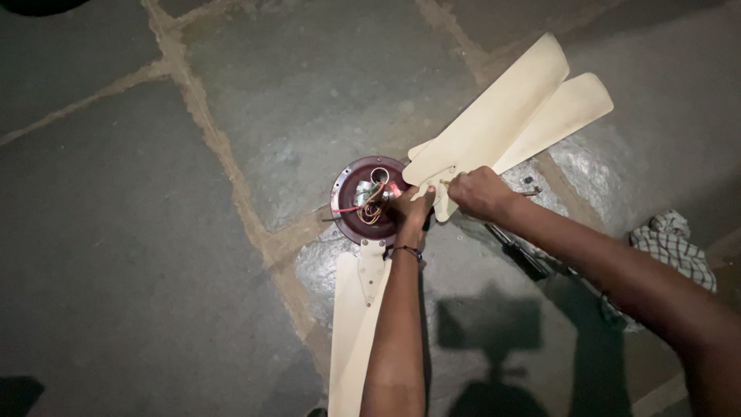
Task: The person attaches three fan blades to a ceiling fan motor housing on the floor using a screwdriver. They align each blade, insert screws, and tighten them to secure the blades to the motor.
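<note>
1. A dismantled ceiling fan lies on a grey stone floor [116, 255]; its dark red motor hub [369, 201] faces up, with loose wires [369, 208] showing inside.
2. The left hand [411, 208] rests at the hub's right edge, fingers curled against it; what they pinch, if anything, cannot be told.
3. The right hand [480, 191] is clenched just beside it, over the root of a cream blade [494, 116], gripping a thin metal tool [531, 191] whose end pokes out to the right.
4. A 2nd cream blade [563, 108] lies under that one.
5. A 3rd blade [351, 324] runs from the hub toward the camera.
6. A checked cloth [671, 247] lies well to the right, a dark-handled tool [517, 249] under the right forearm.
</note>
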